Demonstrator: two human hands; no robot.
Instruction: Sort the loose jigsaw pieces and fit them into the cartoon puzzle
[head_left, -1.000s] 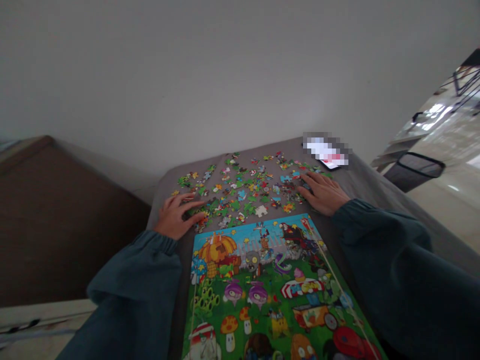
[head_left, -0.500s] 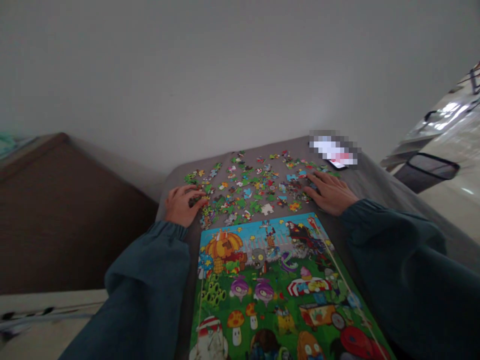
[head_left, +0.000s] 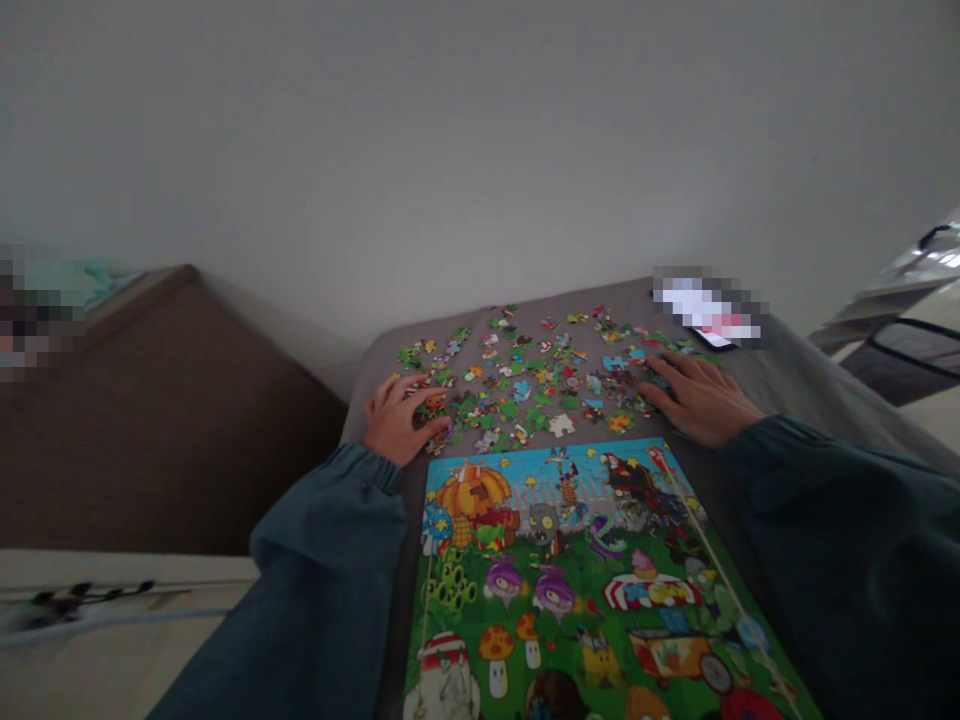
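Many loose puzzle pieces (head_left: 536,375) are scattered over the far part of a grey table (head_left: 795,375). A colourful cartoon puzzle picture (head_left: 585,580) lies flat on the table's near part. At the left edge of the scatter, my left hand (head_left: 401,420) has its fingers curled and its thumb pinched in on a few pieces. My right hand (head_left: 701,400) lies flat at the right edge, fingers stretched out over some pieces. Both arms wear dark teal sleeves.
A phone (head_left: 712,335), partly blurred out, lies at the table's far right corner. A brown piece of furniture (head_left: 150,420) stands to the left, and a black mesh bin (head_left: 907,350) to the right. A plain white wall is behind the table.
My left hand's fingers, spread a second ago, have curled in over pieces at the left edge. The right hand stays flat. The view has shifted left.
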